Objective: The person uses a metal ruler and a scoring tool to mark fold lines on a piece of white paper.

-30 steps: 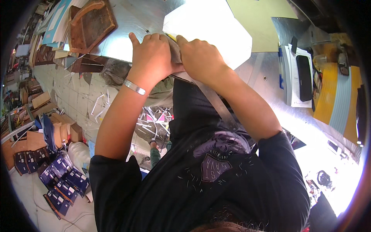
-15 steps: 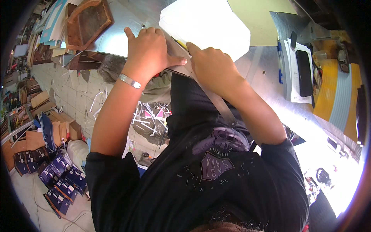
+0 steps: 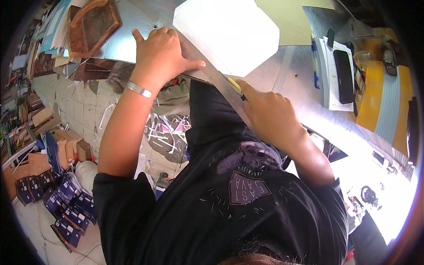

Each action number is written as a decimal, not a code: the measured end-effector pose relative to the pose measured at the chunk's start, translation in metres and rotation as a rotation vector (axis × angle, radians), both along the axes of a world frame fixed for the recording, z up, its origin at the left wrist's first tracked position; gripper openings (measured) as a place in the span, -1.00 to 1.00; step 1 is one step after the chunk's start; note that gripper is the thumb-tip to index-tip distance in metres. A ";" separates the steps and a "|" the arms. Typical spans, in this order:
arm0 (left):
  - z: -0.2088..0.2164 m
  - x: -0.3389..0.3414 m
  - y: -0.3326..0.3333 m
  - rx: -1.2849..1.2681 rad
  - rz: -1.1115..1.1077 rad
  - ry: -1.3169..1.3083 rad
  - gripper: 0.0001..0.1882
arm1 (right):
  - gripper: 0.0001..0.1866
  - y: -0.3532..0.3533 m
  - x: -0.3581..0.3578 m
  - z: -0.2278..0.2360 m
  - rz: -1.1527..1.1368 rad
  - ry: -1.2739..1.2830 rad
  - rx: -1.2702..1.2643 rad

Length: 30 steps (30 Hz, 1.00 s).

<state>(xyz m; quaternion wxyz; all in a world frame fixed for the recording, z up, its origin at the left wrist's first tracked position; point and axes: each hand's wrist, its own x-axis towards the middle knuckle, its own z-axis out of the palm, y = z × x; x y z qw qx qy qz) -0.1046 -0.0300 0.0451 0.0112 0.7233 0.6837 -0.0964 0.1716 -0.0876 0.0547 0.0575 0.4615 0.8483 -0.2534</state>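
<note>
A long flat metal ruler (image 3: 230,98) lies slantwise over the near table edge, its near end reaching toward my body. My left hand (image 3: 161,55) presses down on its far part, thumb stretched out along it and the other fingers spread. In my closed right hand (image 3: 276,115) is a yellow cutter knife (image 3: 236,85), held against the ruler near the table's edge. Its blade is too small to make out. Beside the ruler lies a white sheet (image 3: 227,35) with cut-off corners, its near corner close to the knife.
A brown wooden tray (image 3: 93,28) sits at the table's far left. Olive board (image 3: 289,22) lies beyond the sheet. To the right are a blue pen (image 3: 316,66), a black phone (image 3: 343,77) on papers, and yellow strips (image 3: 373,97). Paper scraps (image 3: 170,132) litter the floor.
My right hand has drawn the cutter knife along the ruler toward my body and rightward. My left hand still presses the ruler. The whole view has shifted slightly.
</note>
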 end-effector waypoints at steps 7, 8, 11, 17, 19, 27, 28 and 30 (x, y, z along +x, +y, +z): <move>-0.002 -0.003 -0.003 -0.004 0.010 0.010 0.08 | -0.45 0.006 0.011 0.018 0.063 -0.006 0.092; -0.005 -0.004 -0.006 0.018 0.015 0.021 0.09 | -0.47 0.014 0.005 0.017 0.053 0.086 0.150; -0.003 -0.003 -0.003 0.014 0.020 -0.006 0.11 | -0.54 0.044 -0.028 0.006 0.017 0.268 0.270; -0.008 -0.001 -0.004 0.073 0.015 -0.026 0.10 | -0.56 0.103 -0.100 -0.037 0.049 0.188 0.258; -0.012 -0.003 -0.005 0.138 -0.017 -0.020 0.02 | -0.49 0.111 -0.111 -0.039 0.043 0.155 0.209; -0.014 -0.005 -0.008 0.149 -0.031 -0.017 0.05 | -0.56 0.113 -0.125 -0.036 0.089 0.089 0.190; -0.015 -0.006 -0.009 0.161 -0.035 -0.020 0.04 | -0.56 0.111 -0.126 -0.031 0.090 0.086 0.174; -0.013 -0.005 -0.007 0.133 -0.025 -0.030 0.03 | -0.59 0.111 -0.126 -0.024 0.114 0.053 0.169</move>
